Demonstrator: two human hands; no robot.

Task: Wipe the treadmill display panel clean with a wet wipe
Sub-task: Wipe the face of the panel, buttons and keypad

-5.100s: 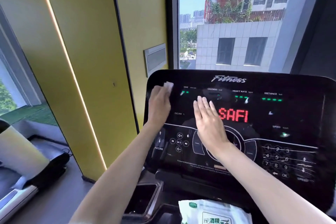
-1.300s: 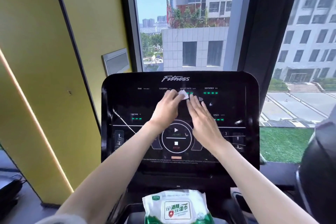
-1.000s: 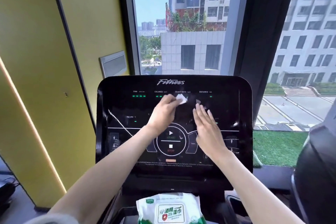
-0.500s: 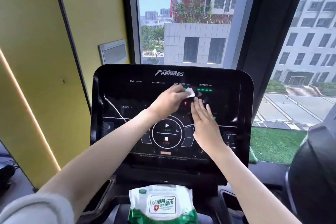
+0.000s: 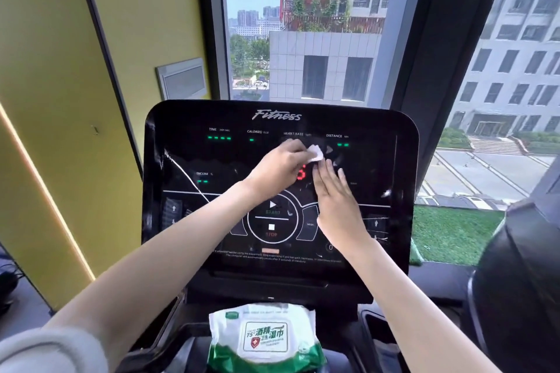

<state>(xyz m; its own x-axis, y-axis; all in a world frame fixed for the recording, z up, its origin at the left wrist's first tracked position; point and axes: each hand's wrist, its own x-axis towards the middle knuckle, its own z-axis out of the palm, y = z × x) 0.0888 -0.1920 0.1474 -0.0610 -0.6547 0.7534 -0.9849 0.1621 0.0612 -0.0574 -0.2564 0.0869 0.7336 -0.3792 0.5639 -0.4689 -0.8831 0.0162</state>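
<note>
My left hand [image 5: 280, 168] is pressed against the treadmill display panel [image 5: 278, 188], fingers curled around a small white wet wipe [image 5: 315, 153]; a folded corner of it pokes out past my fingertips. The wipe sits on the upper middle of the panel, just below the "HEART RATE" label and left of the "DISTANCE" label. My right hand [image 5: 335, 200] lies flat and open on the panel, fingers together and pointing up, holding nothing. Its fingertips [image 5: 328, 165] almost touch the wipe from below, and the two hands are just beside each other. A red lit digit shows on the panel between them.

The panel is glossy black, with the word "Fitness" at its top edge. Small green lights glow under "TIME", "CALORIES", "DISTANCE" and "INCLINE". A round start and stop control sits in the panel's lower middle, below my left wrist. Pale smears and a long diagonal streak mark the panel's left part.

Below the panel, a white and green pack of wet wipes [image 5: 263, 339] rests on the console. Left of the panel is a yellow wall [image 5: 60, 100]; behind the panel, a window [image 5: 303, 24] shows grey buildings.
</note>
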